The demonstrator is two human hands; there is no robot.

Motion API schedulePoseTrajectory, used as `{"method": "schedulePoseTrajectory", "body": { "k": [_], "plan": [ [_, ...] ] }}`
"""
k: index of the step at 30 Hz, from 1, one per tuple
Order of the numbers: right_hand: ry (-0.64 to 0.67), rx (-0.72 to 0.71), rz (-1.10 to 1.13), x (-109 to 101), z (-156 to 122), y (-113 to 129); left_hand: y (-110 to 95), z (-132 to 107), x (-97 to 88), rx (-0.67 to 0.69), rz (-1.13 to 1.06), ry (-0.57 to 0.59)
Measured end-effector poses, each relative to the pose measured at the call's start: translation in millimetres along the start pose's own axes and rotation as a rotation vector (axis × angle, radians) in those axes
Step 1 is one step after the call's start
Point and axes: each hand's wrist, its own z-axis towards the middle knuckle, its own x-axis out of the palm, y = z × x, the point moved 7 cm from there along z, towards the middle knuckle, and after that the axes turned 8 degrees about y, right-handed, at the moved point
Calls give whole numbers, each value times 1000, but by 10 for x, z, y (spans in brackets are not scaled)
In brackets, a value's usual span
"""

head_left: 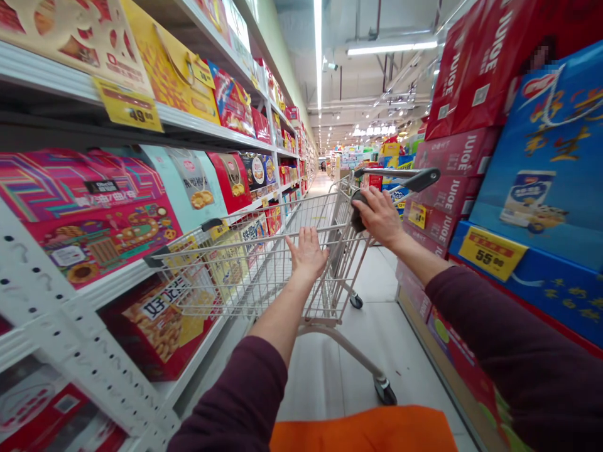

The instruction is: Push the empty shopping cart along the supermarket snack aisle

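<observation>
A wire shopping cart [264, 263] stands sideways in front of me, its handle [421, 180] at the right and its basket reaching left to the shelves. My left hand [308, 253] is at the near top rim of the basket, fingers stretched out and thumb apart, with nothing in it. Close to the handle end, my right hand [380, 215] presses a dark grey cloth [359, 212] against the cart's upper frame. The fingers lie over the cloth, and part of it is hidden beneath them. Through the wires the basket shows nothing inside.
White shelves [61, 326] with boxed snacks line the left, near the basket's end. On the right stand stacked red boxes [471, 69] and blue gift boxes [551, 163]. Cart wheels [385, 390] rest on pale floor tiles [325, 376]. The aisle runs on ahead.
</observation>
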Motion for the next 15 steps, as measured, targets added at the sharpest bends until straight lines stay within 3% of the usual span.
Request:
{"method": "schedulePoseTrajectory", "body": {
  "k": [3, 6, 9, 15],
  "plan": [
    [-36, 98, 11, -129, -11, -273, -2, 1, -2, 0, -15, 1],
    [-90, 160, 20, -193, -19, -368, 1, 4, 7, 4, -19, 6],
    [-98, 156, 16, -136, 0, -244, 5, 4, 14, 12, -20, -5],
    [2, -15, -29, 37, 129, 163, 28, -7, -3, 9, -7, -20]
  ]
}}
